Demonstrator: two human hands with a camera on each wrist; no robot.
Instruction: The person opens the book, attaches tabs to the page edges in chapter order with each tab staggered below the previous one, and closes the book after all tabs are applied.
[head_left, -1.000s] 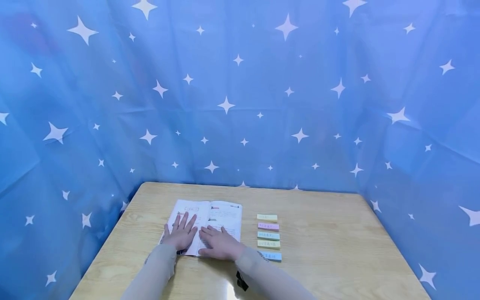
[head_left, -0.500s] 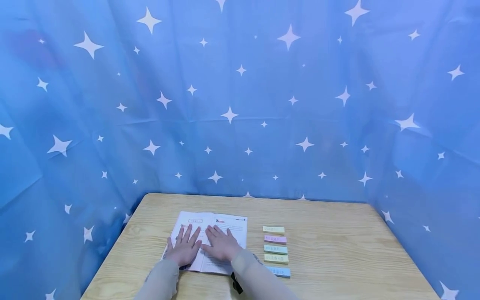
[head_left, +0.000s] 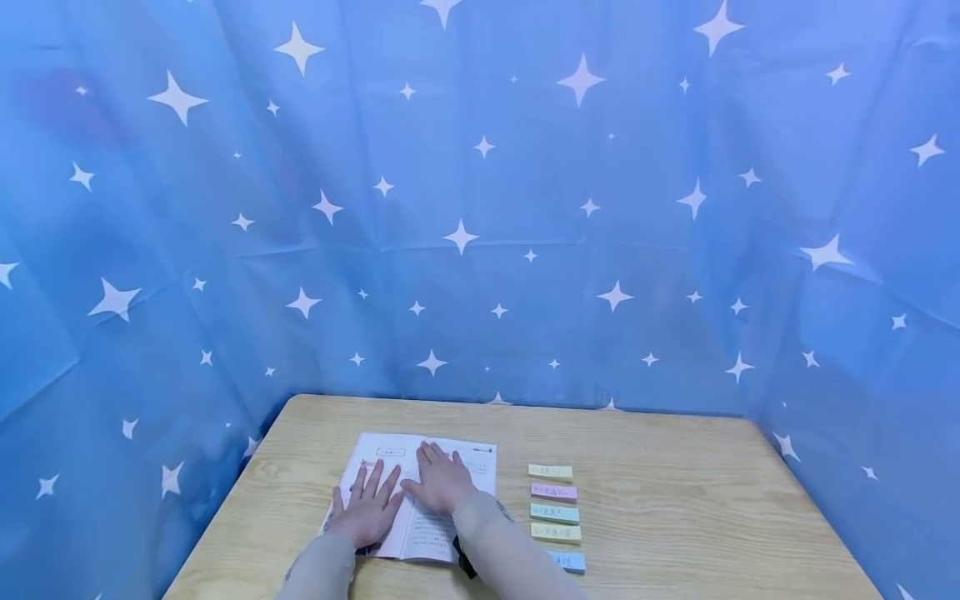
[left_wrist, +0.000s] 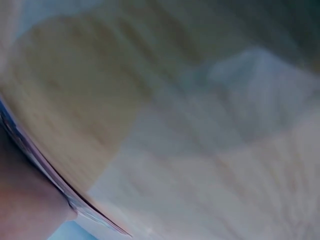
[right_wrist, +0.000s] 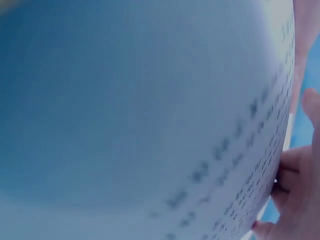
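An open book (head_left: 442,533) with printed pages lies on the wooden table, left of the middle. My left hand (head_left: 367,512) rests flat on the left page, fingers spread. On the right page, close to the centre fold, my right hand (head_left: 441,477) lies with straight fingers pointing up the page and the thumb out toward the fold. In the right wrist view the printed page (right_wrist: 240,165) fills most of the frame, with fingers (right_wrist: 295,185) at its right edge. The left wrist view shows the book's edge (left_wrist: 65,195) beside part of the hand, over the blurred table.
Right of the book, several sticky-note strips with handwriting stand in a column: yellow (head_left: 551,473), pink (head_left: 553,492), green (head_left: 554,513), another yellow (head_left: 556,533) and blue (head_left: 567,562). A blue curtain with white stars (head_left: 525,208) surrounds the wooden table (head_left: 675,517).
My right hand has slid up the right page, away from me, near the fold. My left hand stays on the left page. The head view has tilted up, so the table sits lower.
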